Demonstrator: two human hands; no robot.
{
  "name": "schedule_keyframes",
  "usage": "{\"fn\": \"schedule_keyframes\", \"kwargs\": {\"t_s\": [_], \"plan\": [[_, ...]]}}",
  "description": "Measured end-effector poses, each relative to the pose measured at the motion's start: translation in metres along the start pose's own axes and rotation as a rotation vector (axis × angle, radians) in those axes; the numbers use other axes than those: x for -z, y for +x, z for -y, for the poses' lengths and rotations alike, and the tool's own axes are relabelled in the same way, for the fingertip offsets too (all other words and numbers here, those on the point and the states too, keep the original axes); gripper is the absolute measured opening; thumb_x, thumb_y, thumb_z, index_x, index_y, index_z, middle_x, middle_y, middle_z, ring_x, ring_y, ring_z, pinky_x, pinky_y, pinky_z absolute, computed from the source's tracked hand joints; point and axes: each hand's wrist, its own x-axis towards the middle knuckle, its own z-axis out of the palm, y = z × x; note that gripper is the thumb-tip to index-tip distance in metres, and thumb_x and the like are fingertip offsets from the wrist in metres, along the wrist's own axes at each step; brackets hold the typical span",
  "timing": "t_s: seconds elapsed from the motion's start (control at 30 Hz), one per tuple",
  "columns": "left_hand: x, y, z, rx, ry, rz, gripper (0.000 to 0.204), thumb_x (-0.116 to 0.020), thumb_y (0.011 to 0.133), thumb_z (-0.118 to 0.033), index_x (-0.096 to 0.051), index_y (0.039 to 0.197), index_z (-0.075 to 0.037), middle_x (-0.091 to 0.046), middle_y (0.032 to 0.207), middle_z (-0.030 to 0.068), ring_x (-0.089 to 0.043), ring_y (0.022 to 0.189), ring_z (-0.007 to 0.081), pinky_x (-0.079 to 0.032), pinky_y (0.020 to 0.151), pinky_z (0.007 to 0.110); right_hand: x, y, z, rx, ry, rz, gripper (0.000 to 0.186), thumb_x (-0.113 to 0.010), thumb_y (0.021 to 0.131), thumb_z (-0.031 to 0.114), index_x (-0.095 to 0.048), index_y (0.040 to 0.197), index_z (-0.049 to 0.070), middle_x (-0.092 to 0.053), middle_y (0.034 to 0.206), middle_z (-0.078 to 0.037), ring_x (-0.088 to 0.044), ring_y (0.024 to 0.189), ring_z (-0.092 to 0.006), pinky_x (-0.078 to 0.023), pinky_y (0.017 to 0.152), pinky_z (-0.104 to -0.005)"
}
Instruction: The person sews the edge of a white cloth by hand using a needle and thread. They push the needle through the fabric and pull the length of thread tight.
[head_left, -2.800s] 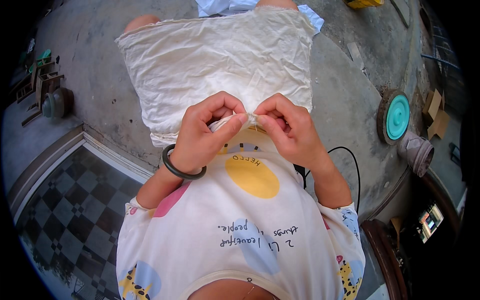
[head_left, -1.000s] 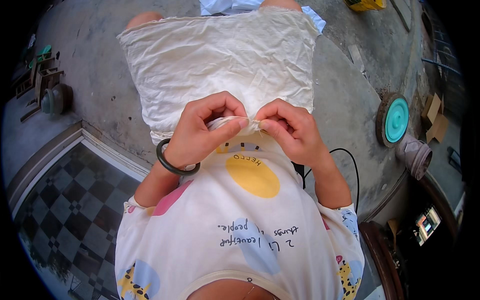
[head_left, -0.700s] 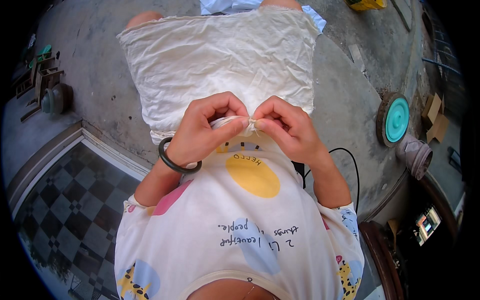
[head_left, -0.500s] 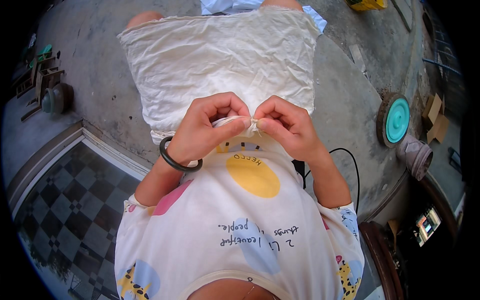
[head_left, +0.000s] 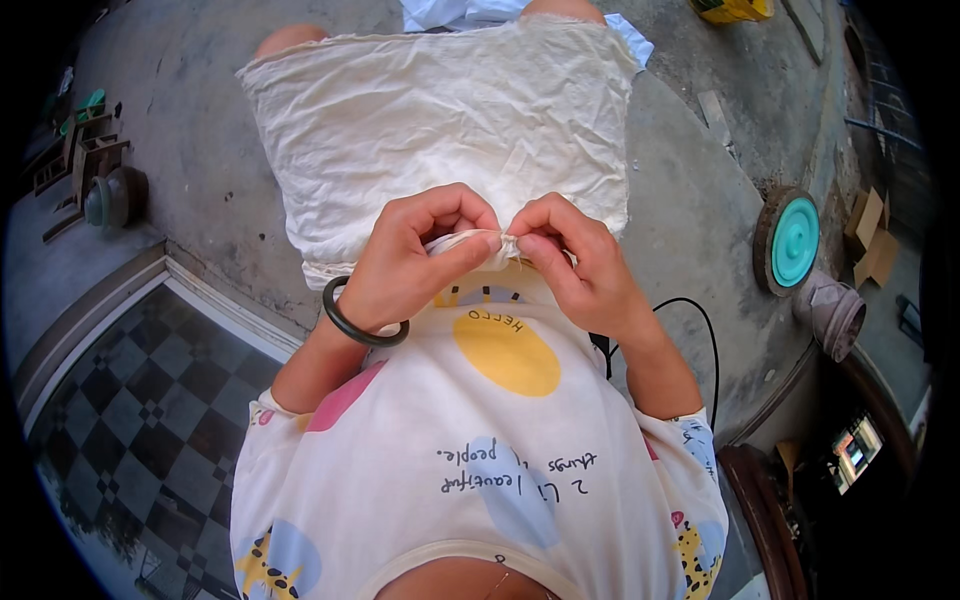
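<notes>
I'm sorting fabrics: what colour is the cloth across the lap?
The cloth is off-white, best seen in the head view.

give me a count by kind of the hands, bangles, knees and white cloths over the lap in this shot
Hands: 2 (left hand, right hand)
Bangle: 1
Knees: 2 (left knee, right knee)
White cloth: 1
Total: 6

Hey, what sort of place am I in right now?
Probably a home's yard or porch, judging by the worn concrete floor, the checkered tiles and the greyish bucket.
</notes>
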Motion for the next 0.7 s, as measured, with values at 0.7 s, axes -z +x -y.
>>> {"fn": "schedule_keyframes", "kwargs": {"t_s": [0.7], "plan": [[0.0016,0.0006,-0.0030,-0.003,0.006,-0.028,0.009,-0.069,0.091,-0.008,-0.064,0.095,-0.001,-0.063,0.087,-0.0032,-0.055,0.079,0.0021,-0.045,0.070,0.019,0.0040,0.0017,0.0051,-0.007,-0.064,-0.049,0.006,-0.056,0.094,0.001,-0.057,0.100,0.001,-0.062,0.074,-0.008,-0.057,0.061,-0.0144,-0.044,0.058,-0.0281]]}}
